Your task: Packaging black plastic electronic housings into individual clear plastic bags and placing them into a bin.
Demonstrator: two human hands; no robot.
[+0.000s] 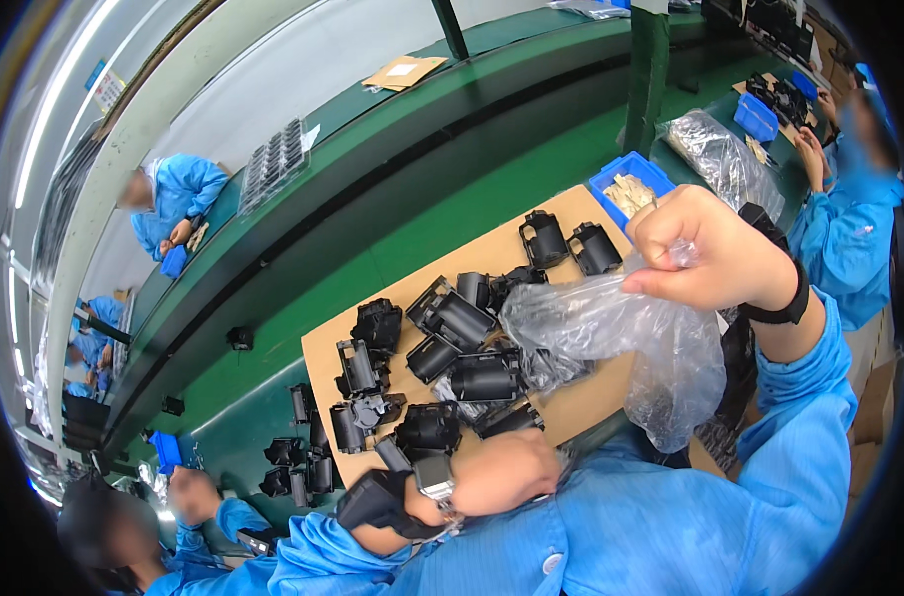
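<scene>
My right hand [705,248] is raised at the right, its fingers pinched on a clear plastic bag [611,318]. The crumpled bag hangs down and stretches leftward over the cardboard sheet. My left hand [506,472], with a watch on the wrist, is low and close to my body at the sheet's near edge. It is curled, and whatever its fingers may hold is hidden beneath it. Black plastic housings [457,318] with cylindrical parts lie in several loose groups on the brown cardboard [482,248]. More clear film [556,370] lies among them, partly under the raised bag.
A blue bin [658,177] with pale pieces stands beyond my right hand, with a large plastic bag [725,159] nearby. More black housings [298,462] lie on the green table to the left. Co-workers in blue sit at both sides and across the conveyor [382,149]. A green post [646,89] rises behind the bin.
</scene>
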